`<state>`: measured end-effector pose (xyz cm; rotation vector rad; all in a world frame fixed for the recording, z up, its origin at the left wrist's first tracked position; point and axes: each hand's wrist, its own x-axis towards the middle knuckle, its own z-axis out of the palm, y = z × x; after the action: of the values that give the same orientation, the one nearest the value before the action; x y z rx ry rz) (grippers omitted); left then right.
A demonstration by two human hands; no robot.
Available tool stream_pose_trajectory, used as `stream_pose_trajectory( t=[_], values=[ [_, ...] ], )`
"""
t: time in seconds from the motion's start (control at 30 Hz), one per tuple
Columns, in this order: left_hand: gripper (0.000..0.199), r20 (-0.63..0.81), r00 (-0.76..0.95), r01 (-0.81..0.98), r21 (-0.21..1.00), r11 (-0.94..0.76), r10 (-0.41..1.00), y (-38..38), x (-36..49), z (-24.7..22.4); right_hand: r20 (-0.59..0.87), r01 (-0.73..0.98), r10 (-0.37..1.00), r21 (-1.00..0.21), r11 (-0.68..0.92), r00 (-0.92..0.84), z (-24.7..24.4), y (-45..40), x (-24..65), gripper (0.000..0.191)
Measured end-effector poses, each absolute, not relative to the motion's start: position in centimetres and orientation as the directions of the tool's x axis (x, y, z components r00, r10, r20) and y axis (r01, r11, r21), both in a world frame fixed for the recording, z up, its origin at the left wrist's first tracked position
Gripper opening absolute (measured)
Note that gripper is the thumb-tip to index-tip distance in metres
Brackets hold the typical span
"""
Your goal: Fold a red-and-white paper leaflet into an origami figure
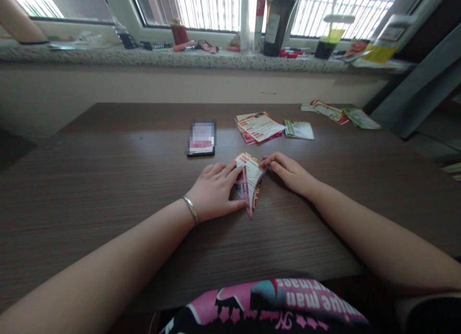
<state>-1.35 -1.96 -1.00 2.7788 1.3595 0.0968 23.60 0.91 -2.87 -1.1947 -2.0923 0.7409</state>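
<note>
The broad brown wood-grain desk (118, 190) gives flat backing, which probably helps to keep creases crisp; on it the bare left hand (218, 190) rests palm down, fingers spread, seemingly to steady the work, while the bare right hand (290, 173), fingers bent nearly together, touches its far right edge, though I cannot tell whether it pinches. The kite-shaped, white-and-pink printed folded paper (252, 180) lies between them, touching both, its narrow point toward the person.
</note>
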Motion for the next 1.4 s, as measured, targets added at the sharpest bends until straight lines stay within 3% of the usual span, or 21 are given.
stream_pose_trajectory(
  t=[0.1, 0.27, 0.4, 0.53, 0.67, 0.8, 0.87, 0.93, 1.1, 1.27, 1.4],
  values=[
    [0.087, 0.04, 0.607, 0.789, 0.08, -0.608, 0.793, -1.9, -1.4, -1.1, 0.236, 0.537, 0.869, -0.707, 0.46, -0.434, -2.7, 0.9, 23.6, 0.032],
    [0.093, 0.082, 0.631, 0.764, 0.108, -0.636, 0.772, -1.5, -1.6, -1.5, 0.279, 0.573, 0.775, -0.543, 0.614, -0.567, -2.3, 0.7, 23.8, 0.009],
    [0.102, 0.072, 0.631, 0.754, 0.174, -0.633, 0.772, -1.2, -1.6, -1.7, 0.245, 0.597, 0.689, -0.357, 0.718, -0.682, -2.3, 0.3, 23.9, 0.035],
    [0.108, 0.115, 0.611, 0.755, 0.213, -0.62, 0.783, -1.2, -1.6, -1.5, 0.178, 0.638, 0.691, -0.279, 0.718, -0.7, -2.2, -0.1, 23.8, 0.05],
    [0.092, 0.166, 0.575, 0.755, 0.27, -0.598, 0.801, -1.0, -1.7, -1.0, 0.141, 0.652, 0.694, -0.251, 0.715, -0.706, -1.8, -0.5, 23.7, 0.052],
    [0.058, 0.281, 0.449, 0.719, 0.451, -0.529, 0.849, -0.4, -2.3, -0.1, 0.13, 0.663, 0.69, -0.201, 0.721, -0.712, -1.4, -0.7, 23.6, 0.056],
    [0.047, 0.258, 0.429, 0.714, 0.489, -0.5, 0.866, -0.1, -2.6, 0.3, 0.13, 0.664, 0.685, -0.171, 0.728, -0.717, -1.4, -0.8, 23.5, 0.056],
    [0.039, 0.196, 0.497, 0.747, 0.399, -0.531, 0.846, 0.2, -2.9, 0.6, 0.135, 0.659, 0.675, -0.148, 0.737, -0.725, -1.3, -0.9, 23.5, 0.055],
    [0.031, 0.125, 0.72, 0.685, 0.034, -0.728, 0.683, 0.1, -3.2, 0.3, 0.151, 0.641, 0.652, -0.122, 0.758, -0.743, -1.0, -0.9, 23.4, 0.052],
    [0.035, 0.089, 0.799, 0.6, -0.079, -0.796, 0.594, -0.5, -3.2, 0.1, 0.164, 0.627, 0.643, -0.142, 0.766, -0.748, -0.6, -1.0, 23.6, 0.045],
    [0.033, 0.039, 0.803, 0.595, -0.09, -0.798, 0.594, -0.9, -3.3, 0.8, 0.152, 0.612, 0.627, -0.138, 0.779, -0.764, -0.5, -0.9, 24.1, 0.046]
  ],
)
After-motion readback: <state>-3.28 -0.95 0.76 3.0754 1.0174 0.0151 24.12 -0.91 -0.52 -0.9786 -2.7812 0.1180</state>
